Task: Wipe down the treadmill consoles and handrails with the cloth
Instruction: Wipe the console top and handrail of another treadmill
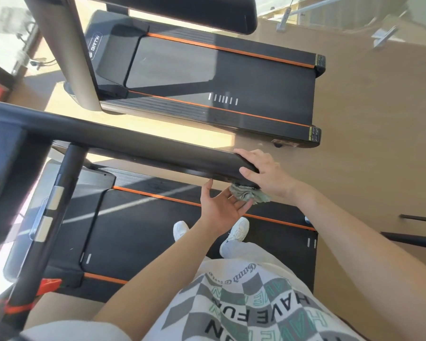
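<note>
"BRTW" on far treadmill hood (113,45); "HAVE FUN" on shirt (256,303).

Handrail (138,148) glossy black plastic; cloth (250,194) soft, crumpled fabric.

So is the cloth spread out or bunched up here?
Bunched up: the green cloth hangs crumpled under the handrail end, below the right hand.

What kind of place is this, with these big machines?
Most likely a gym or fitness room. A near treadmill and a far treadmill stand side by side, with black belts and orange stripes, and a cloth hangs under the handrail.
</note>
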Tool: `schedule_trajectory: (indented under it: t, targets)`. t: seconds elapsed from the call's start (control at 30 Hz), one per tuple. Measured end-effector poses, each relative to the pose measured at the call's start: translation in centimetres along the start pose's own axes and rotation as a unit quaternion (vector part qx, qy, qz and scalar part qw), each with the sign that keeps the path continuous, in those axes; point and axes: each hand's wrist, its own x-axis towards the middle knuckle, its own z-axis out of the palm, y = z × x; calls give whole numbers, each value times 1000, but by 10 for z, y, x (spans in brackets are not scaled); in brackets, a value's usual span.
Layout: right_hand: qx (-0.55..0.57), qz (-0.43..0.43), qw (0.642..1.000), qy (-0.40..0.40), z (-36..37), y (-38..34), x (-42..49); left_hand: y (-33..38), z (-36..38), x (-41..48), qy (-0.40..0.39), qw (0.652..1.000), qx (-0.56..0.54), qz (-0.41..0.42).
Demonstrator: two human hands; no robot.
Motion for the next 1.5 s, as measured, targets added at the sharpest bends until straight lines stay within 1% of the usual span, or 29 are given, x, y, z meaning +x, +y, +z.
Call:
schedule_trajectory:
  t: [0.07,0.2,0.3,0.4,0.5,0.7,0.83,0.93,1.0,1.07,1.17,1.27,1.37,1.43,1.5]
  targets:
    - [-2,-7,1000,-15,-2,2,0,0,-3,2,-4,1000,-9,-8]
    - [33,-4,998,-62,-7,8,3,-2,-1,8,-7,1000,-18,-17]
    - [65,9,995,-71,-7,8,5,-11,5,13,-12,999,-42,-24]
    - [77,11,995,-62,-6,6,5,-17,9,16,-5,997,-69,-12]
    - [80,5,995,-50,-6,3,4,-10,7,16,17,995,-97,34]
    - [85,15,996,-20,0,3,2,41,-13,0,66,985,-114,111]
    - [99,22,995,14,4,-1,0,70,-26,-11,92,970,-152,163]
    - [119,34,992,37,7,-6,-1,71,-18,-5,108,966,-171,158]
    - [124,42,990,51,9,-9,-2,64,-7,0,119,976,-132,123]
    - [124,47,989,62,10,-11,-1,56,-3,1,138,985,-54,83]
    - [130,50,987,83,12,-15,0,53,-2,-18,126,990,49,50]
    - [131,63,984,105,15,-17,0,63,1,-51,73,990,111,53]
    - [112,73,984,121,16,-21,0,86,11,-85,7,982,180,62]
    - [63,98,984,132,17,-28,-1,104,20,-103,-43,969,232,71]
    - [-19,126,980,154,18,-38,-5,123,33,-115,-85,946,299,96]
